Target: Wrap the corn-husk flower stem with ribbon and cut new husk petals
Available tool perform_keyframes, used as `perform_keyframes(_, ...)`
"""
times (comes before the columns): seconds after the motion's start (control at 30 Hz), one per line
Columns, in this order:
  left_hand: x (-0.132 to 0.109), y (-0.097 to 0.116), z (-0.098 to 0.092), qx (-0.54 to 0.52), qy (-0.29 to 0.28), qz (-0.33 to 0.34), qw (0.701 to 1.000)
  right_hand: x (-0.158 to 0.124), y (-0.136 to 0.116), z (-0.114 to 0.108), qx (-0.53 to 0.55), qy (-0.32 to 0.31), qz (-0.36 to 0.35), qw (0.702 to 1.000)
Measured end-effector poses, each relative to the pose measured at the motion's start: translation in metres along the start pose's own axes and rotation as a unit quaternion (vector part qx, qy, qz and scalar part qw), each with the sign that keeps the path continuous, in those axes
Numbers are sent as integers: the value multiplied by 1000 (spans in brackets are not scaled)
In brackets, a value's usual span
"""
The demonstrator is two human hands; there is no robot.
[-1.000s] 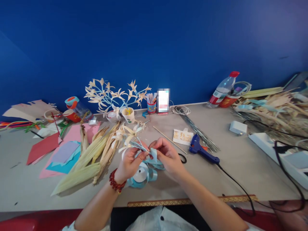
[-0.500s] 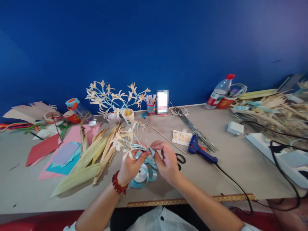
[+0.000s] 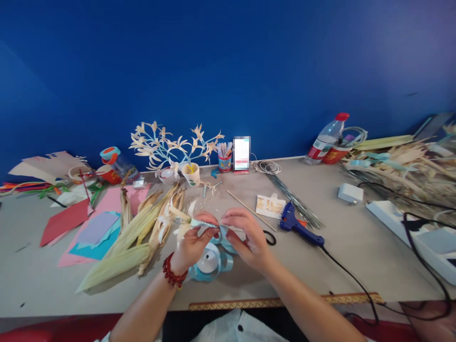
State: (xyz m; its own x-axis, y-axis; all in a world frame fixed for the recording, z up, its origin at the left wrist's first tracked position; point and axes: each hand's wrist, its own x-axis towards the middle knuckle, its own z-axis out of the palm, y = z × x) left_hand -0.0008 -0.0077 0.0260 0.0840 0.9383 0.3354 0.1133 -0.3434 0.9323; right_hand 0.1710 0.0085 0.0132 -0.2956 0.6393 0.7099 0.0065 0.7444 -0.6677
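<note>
My left hand [image 3: 190, 247], with a red bead bracelet at the wrist, pinches the stem of a spray of cream husk flowers [image 3: 182, 230]. The blossoms point left and are blurred. Light blue ribbon [image 3: 226, 240] runs from the stem to my right hand [image 3: 251, 240], whose thumb and fingers curl around it. The exact grip is partly hidden. Beneath both hands, a white spool [image 3: 208, 260] lies on the table with loops of the same ribbon about it. Scissors [image 3: 270, 237] lie partly covered by my right hand.
On the right lie a blue glue gun [image 3: 301, 228], wires [image 3: 295, 202] and a power strip [image 3: 402, 232]. Corn husks [image 3: 131, 232] and coloured paper [image 3: 66, 222] cover the left. Behind stand a flower arrangement [image 3: 171, 147], a pen cup [image 3: 224, 163], a phone [image 3: 242, 154] and a bottle [image 3: 326, 140].
The flower spray has turned in my left hand, its blossoms now blurred and lower. My right hand's fingers have loosened and shifted slightly right from the stem's end.
</note>
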Motion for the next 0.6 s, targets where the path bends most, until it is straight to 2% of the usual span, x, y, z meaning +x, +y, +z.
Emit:
perform_keyframes(0.1,0,1,1,-25,1,8,1000,0,0,-3,-27,-27,-38,999)
perform_keyframes(0.3,-1,-3,-1,-68,-19,-15,997,-3,9,-1,97,29,64,993)
perform_keyframes(0.4,-1,-4,-2,-34,-6,-3,999,-1,7,-3,121,28,53,991)
perform_keyframes(0.5,0,-7,-5,28,15,63,997,3,-1,-9,85,-2,-8,996)
perform_keyframes(0.6,-1,-11,-11,74,11,208,975,6,-11,-12,42,-56,-100,993)
